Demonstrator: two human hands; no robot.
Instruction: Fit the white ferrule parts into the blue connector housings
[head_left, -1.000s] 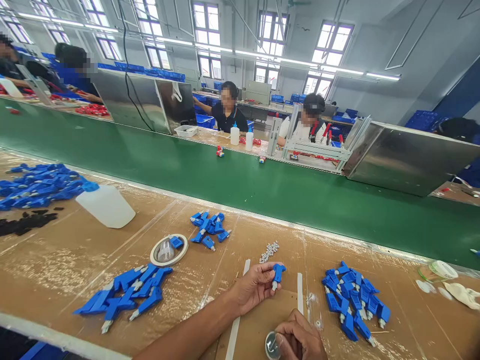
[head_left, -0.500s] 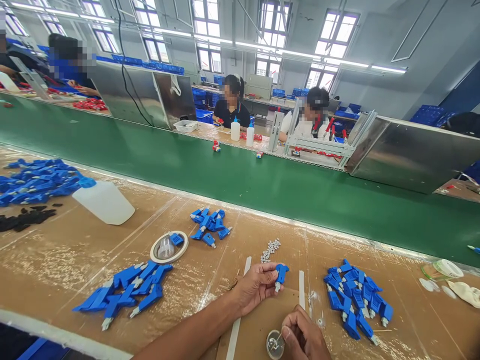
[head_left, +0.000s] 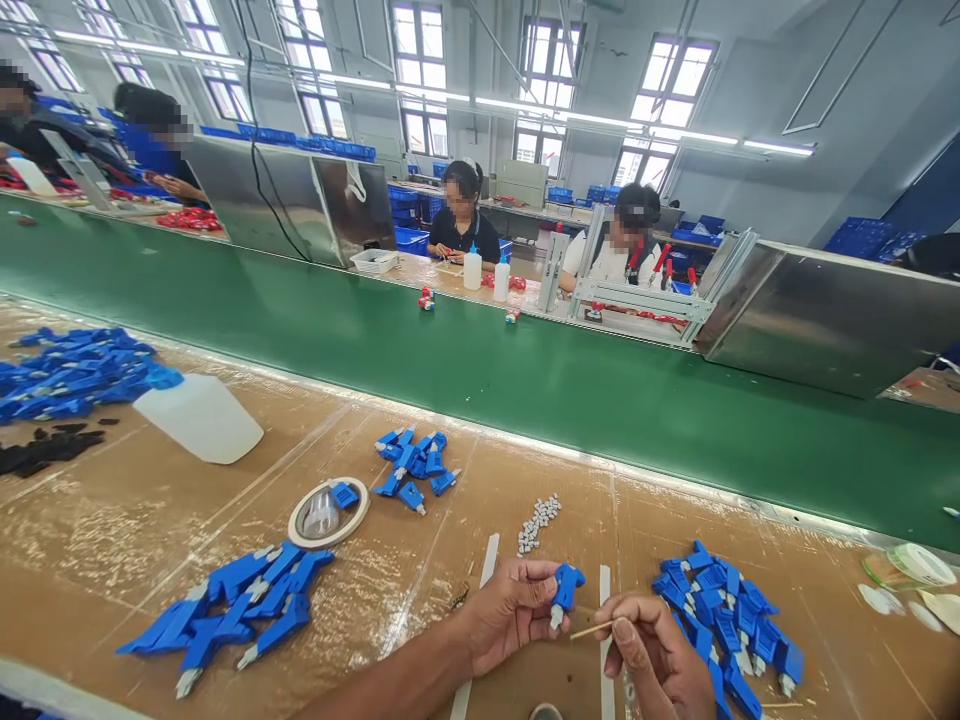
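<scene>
My left hand (head_left: 517, 612) pinches a blue plastic part (head_left: 566, 590) with a pale grey tip pointing down. Close by on its right, my right hand (head_left: 654, 650) grips a thin wooden stick (head_left: 592, 630) between thumb and fingers. The stick's end points toward the grey tip, seemingly just short of it. Below, a small round dish (head_left: 546, 712) is cut off by the bottom edge. Small grey pieces (head_left: 538, 524) lie in a cluster beyond my left hand. To the right is a pile of blue parts (head_left: 720, 610), partly hidden by my right hand.
More blue parts (head_left: 240, 605) lie to the left, near a tape roll (head_left: 300, 535) and a white plastic bottle (head_left: 202, 420). Black pieces (head_left: 45, 452) sit at far left. A green conveyor belt (head_left: 390, 340) runs behind the table, with co-workers seated across it.
My right hand has lifted the stick out of the dish and brought it up beside the blue part. The view has shifted slightly, and the dish now sits mostly out of frame.
</scene>
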